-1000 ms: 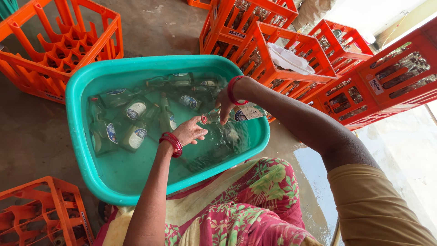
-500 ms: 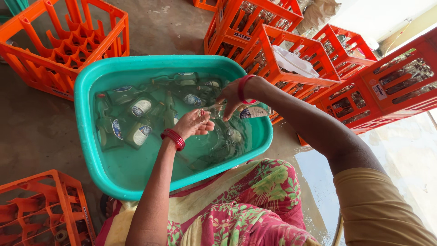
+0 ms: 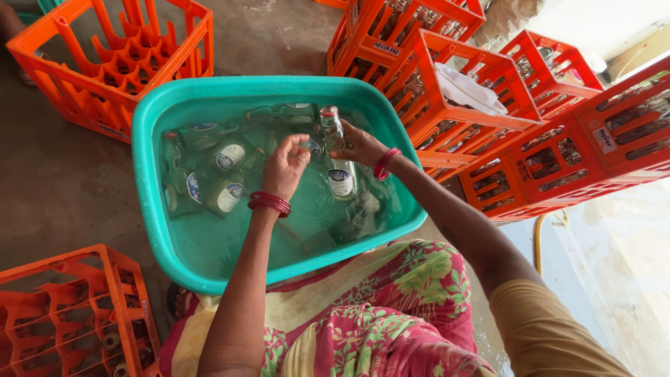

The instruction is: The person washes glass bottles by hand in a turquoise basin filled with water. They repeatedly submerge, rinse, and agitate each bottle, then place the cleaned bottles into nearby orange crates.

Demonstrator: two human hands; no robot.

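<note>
Nearest me I see a floral lap (image 3: 377, 314) and an orange crate (image 3: 70, 314) at lower left. Above them my left hand (image 3: 285, 166) hangs over the teal tub (image 3: 150, 209), fingers pinched narrow on something too small to make out. My right hand (image 3: 359, 145) grips a clear bottle (image 3: 336, 157) lifted from the water; more bottles (image 3: 209, 174) lie submerged. Beyond stand stacked crates (image 3: 530, 126).

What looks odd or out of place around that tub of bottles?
Little stands out. A crumpled white cloth lies on top of one orange plastic crate, and wet patches show on the concrete floor beside the teal plastic tub.
</note>
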